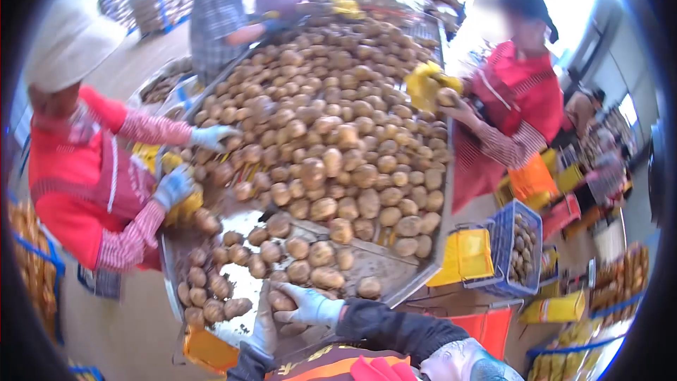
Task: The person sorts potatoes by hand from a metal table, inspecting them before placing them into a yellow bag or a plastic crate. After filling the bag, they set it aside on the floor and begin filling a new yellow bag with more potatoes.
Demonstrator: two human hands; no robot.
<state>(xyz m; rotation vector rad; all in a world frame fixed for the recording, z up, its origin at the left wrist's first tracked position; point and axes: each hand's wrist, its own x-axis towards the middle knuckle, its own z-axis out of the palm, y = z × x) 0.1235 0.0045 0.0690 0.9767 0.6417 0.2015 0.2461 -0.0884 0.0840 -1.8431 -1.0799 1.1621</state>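
My left hand [264, 324], in a pale glove, is at the near edge of the metal sorting table [374, 257], its fingers beside a potato [282, 301]. My right hand [310, 305], in a light blue glove, reaches in from the right with its fingers curved round that same potato, between the two hands. Loose potatoes [326, 278] lie just beyond my hands. A large heap of potatoes [331, 141] covers the table further back. Whether the left fingers grip anything is hidden.
Co-workers in red stand left [77, 183] and right [522, 99], others at the far end [218, 28]. An orange container [210, 350] hangs at the near left edge. A blue crate [518, 243] and yellow container [469, 254] stand at the right.
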